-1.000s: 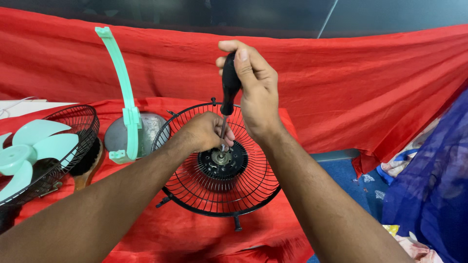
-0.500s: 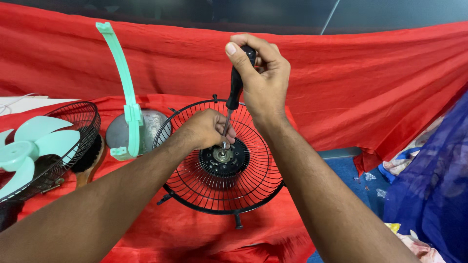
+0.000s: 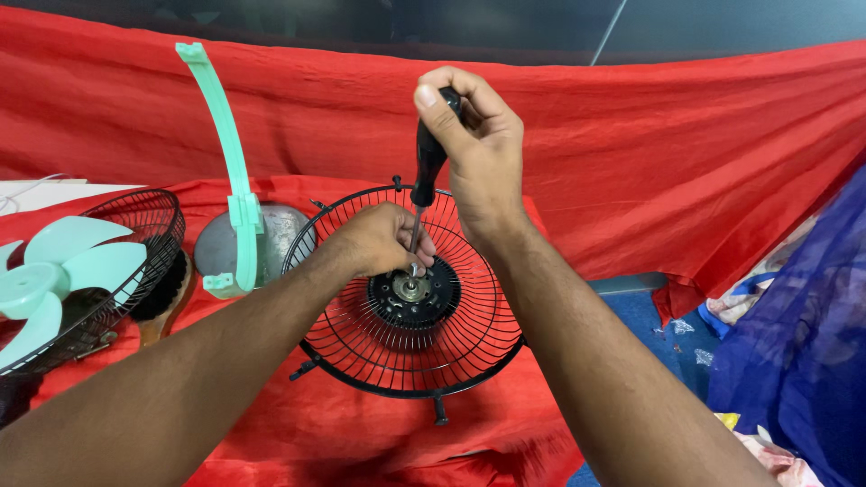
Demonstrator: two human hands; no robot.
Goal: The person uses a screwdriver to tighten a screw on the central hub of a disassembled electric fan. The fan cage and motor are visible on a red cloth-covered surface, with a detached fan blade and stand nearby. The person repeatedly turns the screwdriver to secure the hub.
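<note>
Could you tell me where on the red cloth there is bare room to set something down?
Bare cloth lies in front of the black wire fan guard, toward the near edge, and right of it before the blue floor. The left is crowded: mint fan blade in a second black wire guard, and the mint bracket on a grey round base.

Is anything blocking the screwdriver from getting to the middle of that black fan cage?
Nothing visible does. The right hand holds the screwdriver upright, its shaft running down to the motor hub inside the black wire guard. The left hand rests beside the shaft, not under its tip.
</note>
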